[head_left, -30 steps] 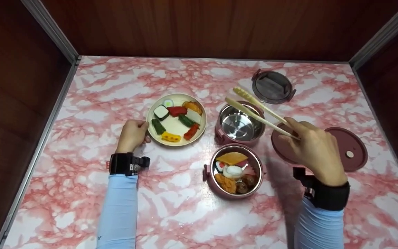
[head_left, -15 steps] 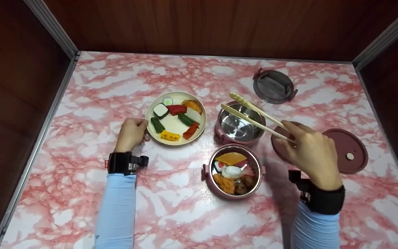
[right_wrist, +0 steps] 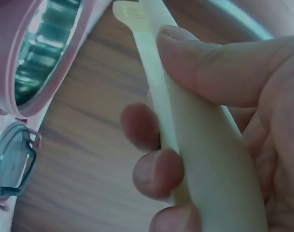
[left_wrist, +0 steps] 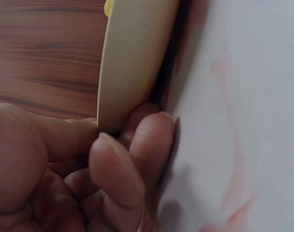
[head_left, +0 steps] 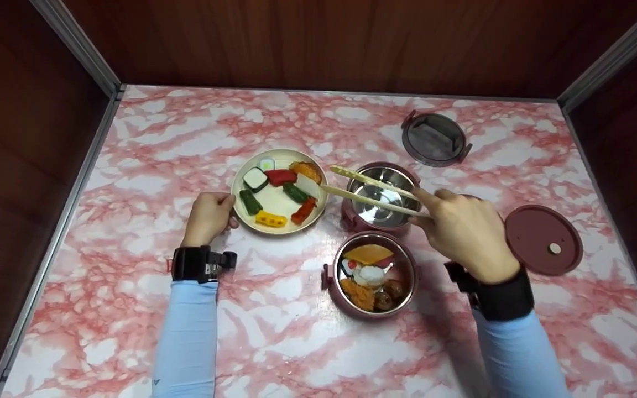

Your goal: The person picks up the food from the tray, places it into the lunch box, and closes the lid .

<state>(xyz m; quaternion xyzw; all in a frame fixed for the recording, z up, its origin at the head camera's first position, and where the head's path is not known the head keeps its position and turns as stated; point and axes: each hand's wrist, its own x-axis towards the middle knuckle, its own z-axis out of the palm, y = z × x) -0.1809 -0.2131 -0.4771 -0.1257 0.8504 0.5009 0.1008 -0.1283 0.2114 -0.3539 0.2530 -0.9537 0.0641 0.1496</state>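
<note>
My left hand pinches the near-left rim of a cream plate. The left wrist view puts the thumb on the rim, with fingertips beneath. On the plate lie food pieces: a yellow strip, green peppers, red peppers, a white-topped roll and a golden-brown piece. My right hand grips pale tongs; their spread tips hang near the plate's right edge, with nothing between them. Below the tongs stands a bare steel-lined pink container.
A second pink container in front holds assorted food. A dark clear lid lies behind. A maroon round lid lies at right; another lid beside it is mostly behind my right hand. Wooden walls enclose the table.
My right hand has moved left with the tongs, bringing their tips from over the steel-lined container to the plate's right edge. My left hand stays at the plate rim.
</note>
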